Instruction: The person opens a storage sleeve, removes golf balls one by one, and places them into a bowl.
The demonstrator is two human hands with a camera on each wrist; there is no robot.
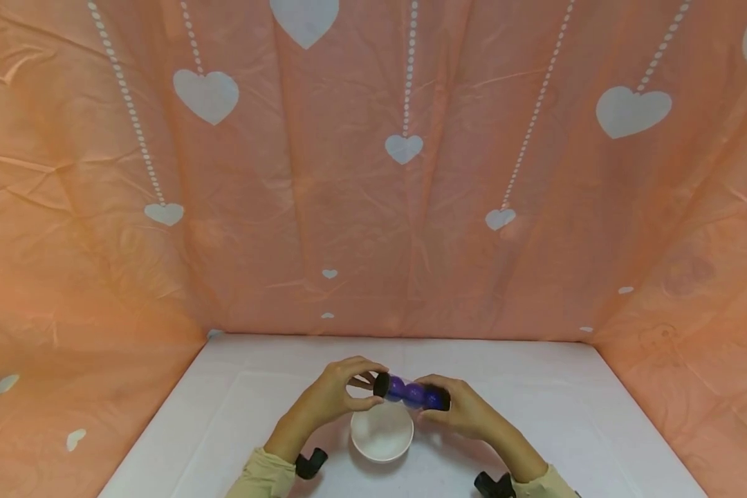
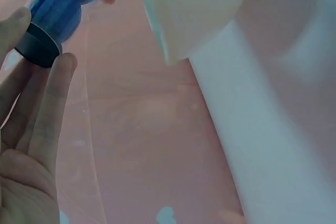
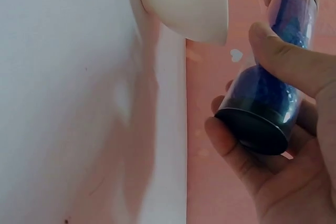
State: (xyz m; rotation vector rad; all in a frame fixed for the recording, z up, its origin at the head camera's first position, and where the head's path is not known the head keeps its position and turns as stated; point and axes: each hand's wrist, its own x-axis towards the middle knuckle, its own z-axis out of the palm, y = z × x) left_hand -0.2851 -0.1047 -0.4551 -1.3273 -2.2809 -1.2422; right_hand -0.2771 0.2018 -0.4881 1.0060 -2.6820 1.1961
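Observation:
A clear tube of blue-purple balls (image 1: 413, 395) with black end caps is held nearly level between both hands, over the far rim of a white bowl (image 1: 382, 439). My left hand (image 1: 333, 393) pinches the black cap (image 2: 38, 45) at the tube's left end between thumb and fingers. Around the other end curls my right hand (image 1: 463, 409), its thumb (image 3: 283, 59) lying along the clear wall and its fingers near the black base (image 3: 254, 129). The cap on the left is still on the tube. The bowl's inside shows only white in the head view.
The bowl stands on a white table (image 1: 274, 373) just in front of the person. Orange sheeting (image 1: 361, 228) with white hearts rises behind the table and along both sides. Black wrist mounts (image 1: 311, 463) sit on both forearms, near the bowl's left and right.

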